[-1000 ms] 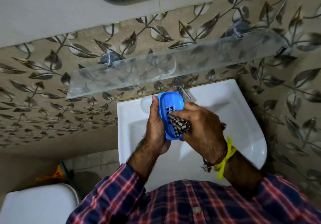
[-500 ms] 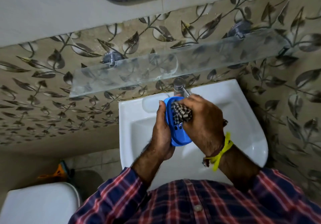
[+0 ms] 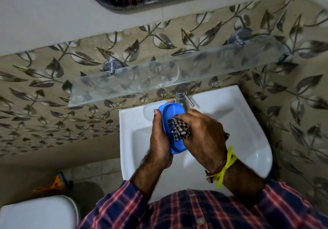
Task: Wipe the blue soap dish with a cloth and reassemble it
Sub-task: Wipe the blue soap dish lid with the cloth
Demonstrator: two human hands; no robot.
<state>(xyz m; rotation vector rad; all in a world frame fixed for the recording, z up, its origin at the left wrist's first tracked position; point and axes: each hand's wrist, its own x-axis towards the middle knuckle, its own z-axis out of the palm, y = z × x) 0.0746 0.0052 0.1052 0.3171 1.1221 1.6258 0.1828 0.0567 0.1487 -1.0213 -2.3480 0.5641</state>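
Over the basin, below tap: left hand gripping soap dish, right hand clutching cloth.

Dim, bluish indoor light, wide-angle bending at the edges, slight blur on the right hand.

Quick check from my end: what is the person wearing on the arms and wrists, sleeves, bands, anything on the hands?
Both arms wear a plaid shirt in dark blue and red with pale lines, sleeves pushed up so the forearms are bare. The right wrist carries a yellow band tied with loose ends, beside a darker reddish-brown thread. The left hand and right hand are bare: no gloves, and no rings that I can make out.
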